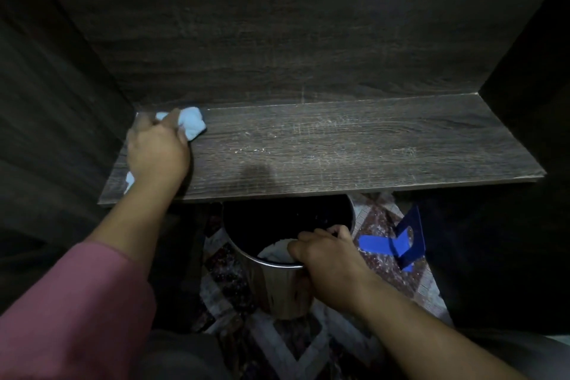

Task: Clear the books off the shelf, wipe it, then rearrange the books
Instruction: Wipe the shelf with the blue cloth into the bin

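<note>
Dark shelf (339, 145) runs left-right | left hand (157, 151) grip clenches cloth (192, 123) | right hand (327, 259) clasps bin (277, 290) rim

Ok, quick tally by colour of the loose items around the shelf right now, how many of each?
Light blue: 1, the cloth under the left hand at the shelf's back-left corner.
Silver: 1, the metal bin, its rim gripped by the right hand.
Dark blue: 1, the bookend on the floor.
Books: 0 in view.
Total: 3
</note>
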Motion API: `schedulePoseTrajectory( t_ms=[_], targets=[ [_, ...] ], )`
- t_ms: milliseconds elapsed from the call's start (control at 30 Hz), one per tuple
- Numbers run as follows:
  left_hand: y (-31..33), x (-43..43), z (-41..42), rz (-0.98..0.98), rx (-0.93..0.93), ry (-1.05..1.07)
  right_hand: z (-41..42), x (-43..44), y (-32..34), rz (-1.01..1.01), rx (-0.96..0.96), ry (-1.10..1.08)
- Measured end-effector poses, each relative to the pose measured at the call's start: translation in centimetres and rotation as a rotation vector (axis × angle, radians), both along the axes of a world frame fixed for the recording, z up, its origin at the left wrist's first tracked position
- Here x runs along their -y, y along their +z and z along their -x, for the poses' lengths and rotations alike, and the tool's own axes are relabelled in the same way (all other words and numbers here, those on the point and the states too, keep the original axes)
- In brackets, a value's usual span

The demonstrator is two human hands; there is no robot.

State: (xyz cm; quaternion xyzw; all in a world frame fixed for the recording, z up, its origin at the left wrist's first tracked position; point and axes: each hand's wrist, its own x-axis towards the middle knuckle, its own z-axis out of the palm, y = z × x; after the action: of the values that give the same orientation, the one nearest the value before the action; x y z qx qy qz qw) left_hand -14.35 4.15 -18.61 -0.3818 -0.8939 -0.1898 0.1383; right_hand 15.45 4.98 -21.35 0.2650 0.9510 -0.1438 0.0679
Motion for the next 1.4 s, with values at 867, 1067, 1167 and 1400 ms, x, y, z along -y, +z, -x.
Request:
schedulePoseTrajectory(
  t_ms=[867, 1067, 1167, 1400],
  targets=[
    [-0.9, -1.4, -13.3, -0.021, 0.315, -0.565, -2.3, -0.1, -0.5, -0.050, 0.082, 0.005],
    [-0.5, 1.3, -14.8, -0.055, 0.475, -0.710, -3.2, 0.2, 0.2, -0.027, 0.101, 0.025],
    [-0.3, 3.2, -15.5, -0.146, 0.514, -0.675, -3.4, 0.3, 0.6, -0.007, 0.103, 0.037],
    [1.9, 3.2, -15.5, -0.391, 0.346, -0.438, -3.1, 0.6, 0.5, -0.052, 0.065, 0.051]
  ],
)
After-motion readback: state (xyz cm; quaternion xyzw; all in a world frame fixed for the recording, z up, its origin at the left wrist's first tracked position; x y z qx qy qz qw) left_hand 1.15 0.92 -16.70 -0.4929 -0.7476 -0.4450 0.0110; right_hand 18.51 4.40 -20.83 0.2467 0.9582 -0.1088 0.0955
